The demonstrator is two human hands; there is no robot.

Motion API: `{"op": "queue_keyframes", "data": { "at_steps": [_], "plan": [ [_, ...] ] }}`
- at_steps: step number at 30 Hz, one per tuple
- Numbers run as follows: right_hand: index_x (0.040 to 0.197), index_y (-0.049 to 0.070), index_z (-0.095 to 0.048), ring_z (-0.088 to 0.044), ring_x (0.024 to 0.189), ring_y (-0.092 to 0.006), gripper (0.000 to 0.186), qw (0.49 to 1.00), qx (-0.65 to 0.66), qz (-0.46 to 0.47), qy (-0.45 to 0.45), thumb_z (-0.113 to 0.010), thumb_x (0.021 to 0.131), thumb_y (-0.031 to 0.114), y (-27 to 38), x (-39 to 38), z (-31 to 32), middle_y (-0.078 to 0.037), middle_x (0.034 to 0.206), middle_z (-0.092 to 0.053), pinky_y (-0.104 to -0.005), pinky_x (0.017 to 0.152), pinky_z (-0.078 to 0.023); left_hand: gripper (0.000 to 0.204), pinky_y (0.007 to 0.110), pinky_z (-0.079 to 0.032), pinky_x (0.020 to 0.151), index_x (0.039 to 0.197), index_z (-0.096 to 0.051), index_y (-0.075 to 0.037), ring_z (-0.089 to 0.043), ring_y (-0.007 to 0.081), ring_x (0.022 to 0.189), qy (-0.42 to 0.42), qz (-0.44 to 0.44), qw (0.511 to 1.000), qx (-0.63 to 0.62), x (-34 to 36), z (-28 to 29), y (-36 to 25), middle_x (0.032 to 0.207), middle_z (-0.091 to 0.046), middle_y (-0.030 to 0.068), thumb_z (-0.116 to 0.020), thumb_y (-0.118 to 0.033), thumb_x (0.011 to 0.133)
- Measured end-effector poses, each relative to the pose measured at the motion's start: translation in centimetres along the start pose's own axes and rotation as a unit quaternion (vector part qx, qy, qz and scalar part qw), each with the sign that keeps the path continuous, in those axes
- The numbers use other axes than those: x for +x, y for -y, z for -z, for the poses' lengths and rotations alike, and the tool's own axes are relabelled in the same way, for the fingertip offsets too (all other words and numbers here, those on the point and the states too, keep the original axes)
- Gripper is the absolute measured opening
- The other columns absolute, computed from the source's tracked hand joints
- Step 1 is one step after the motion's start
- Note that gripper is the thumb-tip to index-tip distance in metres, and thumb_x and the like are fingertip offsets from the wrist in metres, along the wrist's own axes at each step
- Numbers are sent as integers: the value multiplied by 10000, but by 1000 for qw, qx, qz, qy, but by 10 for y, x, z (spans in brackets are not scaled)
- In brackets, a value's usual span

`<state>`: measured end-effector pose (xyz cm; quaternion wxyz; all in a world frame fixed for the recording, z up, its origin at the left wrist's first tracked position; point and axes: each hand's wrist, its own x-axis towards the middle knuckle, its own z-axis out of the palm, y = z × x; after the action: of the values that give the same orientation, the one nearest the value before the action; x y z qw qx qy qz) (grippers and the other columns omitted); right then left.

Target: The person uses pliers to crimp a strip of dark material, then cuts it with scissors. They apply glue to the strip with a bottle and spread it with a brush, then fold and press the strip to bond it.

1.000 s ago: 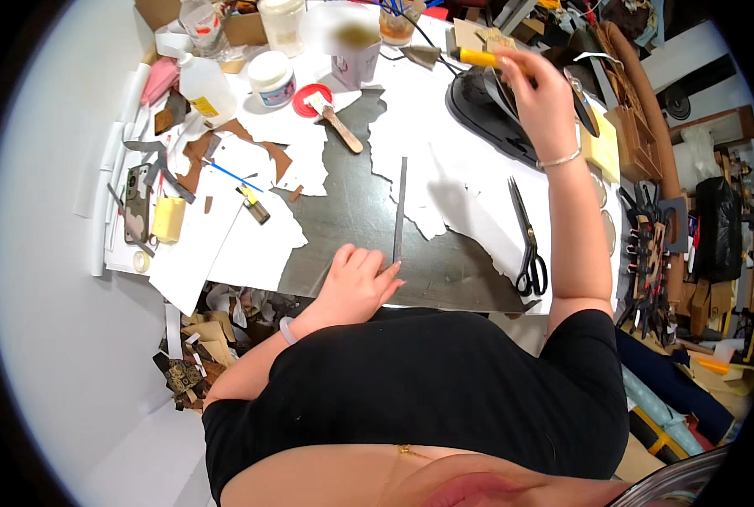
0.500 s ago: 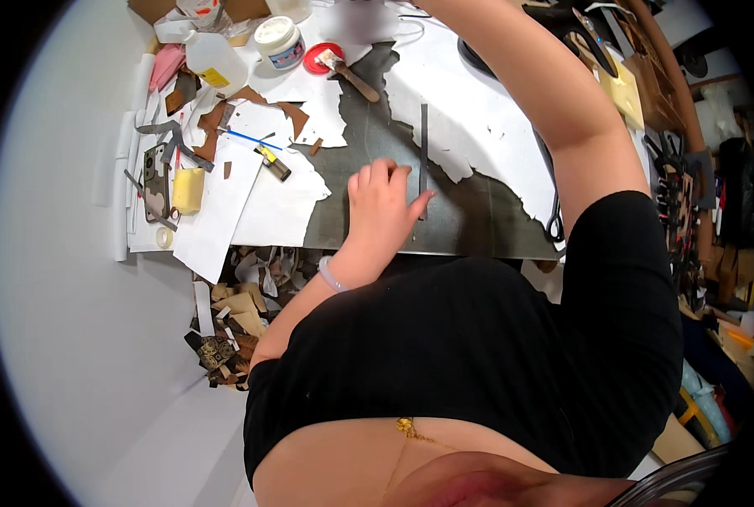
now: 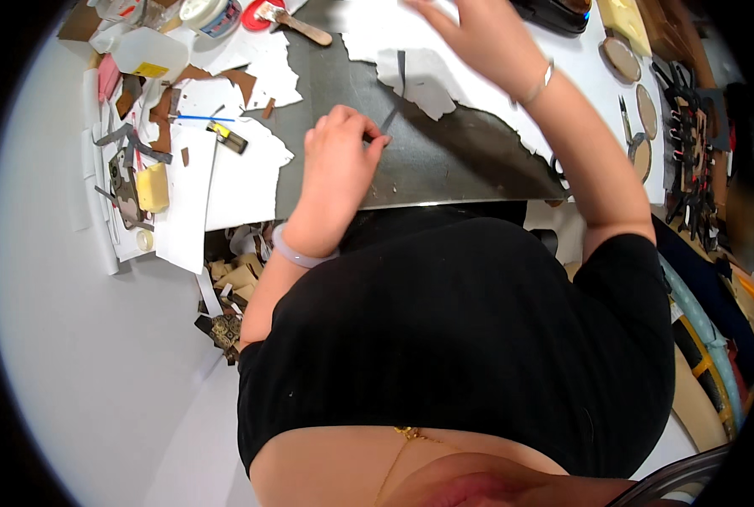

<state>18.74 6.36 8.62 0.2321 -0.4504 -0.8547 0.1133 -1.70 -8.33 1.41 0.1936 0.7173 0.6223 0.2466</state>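
My left hand (image 3: 333,165) is over the dark work surface (image 3: 465,152), fingers curled, with thumb and forefinger closed at the near end of a narrow dark strip (image 3: 402,72). The strip runs away from me onto torn white paper (image 3: 427,80); its near part slants toward my thumb. My right hand (image 3: 487,42) is raised at the top of the view with its thumb stretched out and apart. Nothing shows in it, though its other fingertips are cut off by the edge.
At the far left stand a white jar (image 3: 212,15), a brush (image 3: 301,25) on a red lid and a plastic bottle (image 3: 150,52). Paper and brown scraps, a yellow lighter (image 3: 227,137) and a yellow block (image 3: 152,188) lie left. Round discs (image 3: 622,59) and a tool rack (image 3: 689,160) are right.
My right hand has come down into view from beyond the top edge. My left hand has closed at the strip's near end, and the strip now looks bent. The view has shifted.
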Motion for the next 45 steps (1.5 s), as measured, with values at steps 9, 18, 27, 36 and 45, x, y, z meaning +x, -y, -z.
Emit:
{"op": "queue_keyframes", "data": {
  "at_steps": [9,18,27,36,45],
  "plan": [
    [1124,162,-709,-585,1272,-220,234,977,-31,204,53,-732,924,283,-17,-66,-70,-22,1414,-606,-556,1241,-261,260,317,-537,724,1053,-680,8,-674,206,760,46,87,990,-104,10,14,-6,908,-722,83,-803,-153,890],
    [1019,111,-743,-697,921,-182,127,953,177,66,239,-728,933,204,-10,-55,-7,-36,976,-747,-384,1048,-479,207,287,-554,787,1014,-771,27,-694,152,794,158,185,958,-151,16,39,-38,884,-766,82,-729,-168,958],
    [1116,31,-708,-692,796,-132,193,902,367,28,226,-685,963,148,-31,-78,19,-46,827,-721,-291,790,-560,255,265,-555,830,1131,-723,52,-724,141,906,359,213,807,-417,33,34,-56,925,-773,98,-633,-165,1033],
    [1184,57,-688,-703,825,-162,233,961,199,-174,-76,-650,1018,216,-69,-125,58,-83,878,-717,-297,746,-541,330,212,-486,611,1216,-687,36,-649,97,630,343,217,774,-485,61,0,-74,819,-709,41,-535,-231,1093],
    [1215,-16,-638,-651,1015,-337,303,950,-71,-297,-65,-711,934,73,-62,-247,41,-182,1084,-645,-410,901,-532,363,223,-554,645,1320,-643,25,-682,103,757,246,247,746,-567,59,-15,-55,1034,-736,107,-518,-235,1098]
  ]
}}
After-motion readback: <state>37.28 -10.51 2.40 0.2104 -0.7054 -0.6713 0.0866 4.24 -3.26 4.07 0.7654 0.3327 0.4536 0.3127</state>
